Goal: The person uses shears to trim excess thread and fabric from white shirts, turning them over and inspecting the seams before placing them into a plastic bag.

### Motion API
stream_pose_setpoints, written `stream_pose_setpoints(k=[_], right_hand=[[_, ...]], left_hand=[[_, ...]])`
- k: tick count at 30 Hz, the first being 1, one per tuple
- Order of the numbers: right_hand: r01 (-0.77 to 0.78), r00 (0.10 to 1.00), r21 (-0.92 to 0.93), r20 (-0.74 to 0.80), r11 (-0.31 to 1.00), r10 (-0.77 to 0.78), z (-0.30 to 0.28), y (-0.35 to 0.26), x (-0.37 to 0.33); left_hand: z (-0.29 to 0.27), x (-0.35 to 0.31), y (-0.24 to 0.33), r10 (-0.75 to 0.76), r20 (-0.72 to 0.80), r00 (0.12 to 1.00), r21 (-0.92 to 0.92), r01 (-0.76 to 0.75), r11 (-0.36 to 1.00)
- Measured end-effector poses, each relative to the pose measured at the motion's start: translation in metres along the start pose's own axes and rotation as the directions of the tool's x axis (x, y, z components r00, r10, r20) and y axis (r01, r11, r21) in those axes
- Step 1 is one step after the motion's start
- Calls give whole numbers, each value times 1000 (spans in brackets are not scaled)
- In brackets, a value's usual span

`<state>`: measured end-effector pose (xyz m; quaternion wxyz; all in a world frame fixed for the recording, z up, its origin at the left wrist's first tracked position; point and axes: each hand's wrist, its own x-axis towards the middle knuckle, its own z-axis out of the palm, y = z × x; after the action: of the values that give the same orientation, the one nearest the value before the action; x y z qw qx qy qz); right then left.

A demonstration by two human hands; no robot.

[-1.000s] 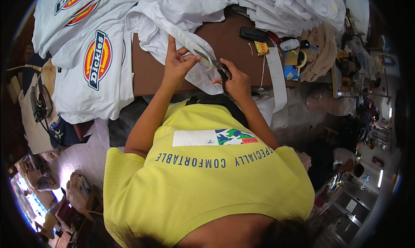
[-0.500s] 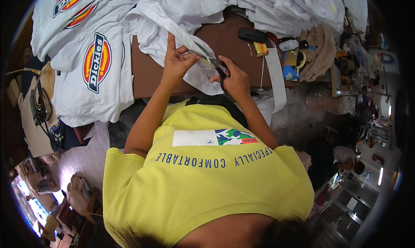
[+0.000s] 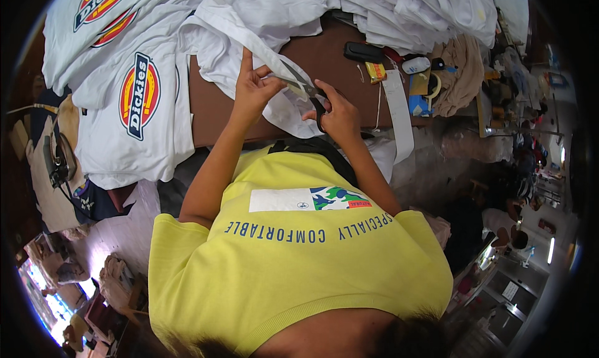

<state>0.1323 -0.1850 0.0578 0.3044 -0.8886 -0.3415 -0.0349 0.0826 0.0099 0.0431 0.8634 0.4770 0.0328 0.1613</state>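
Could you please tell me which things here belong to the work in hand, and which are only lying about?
Likely in use: scissors in the right hand; white cloth by the left hand.

Apparently just lying about: black case; yellow packet; paper strip; brown cloth.

**Covered, Cropped and Blurred**

The right hand (image 3: 339, 115) hides part of the scissors (image 3: 311, 91); whether the left hand (image 3: 253, 88) pinches cloth (image 3: 291, 116) is unclear. White garments (image 3: 418, 15) run past the top edge. Small items (image 3: 530, 155) at far right blur.
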Motion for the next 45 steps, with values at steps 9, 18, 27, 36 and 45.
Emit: stream_pose_setpoints(k=[9,18,27,36,45], right_hand=[[-124,992,98,29,987,122,10,17,-17],[8,991,115,-133,993,7,-5,13,-23],[-157,984,117,-69,981,165,-12,19,-41],[-99,993,114,-58,989,106,-19,20,-41],[-157,988,86,-1,984,157,-20,29,-36]], left_hand=[[-1,7,8,10,-38,999,23,-9,1000],[18,-3,-4,-104,-96,990,-180,86,980],[31,-9,1,-125,-177,976,-120,105,987],[36,-9,-1,-208,-152,966,-159,184,970],[36,-5,-6,-33,-31,999,28,34,999]])
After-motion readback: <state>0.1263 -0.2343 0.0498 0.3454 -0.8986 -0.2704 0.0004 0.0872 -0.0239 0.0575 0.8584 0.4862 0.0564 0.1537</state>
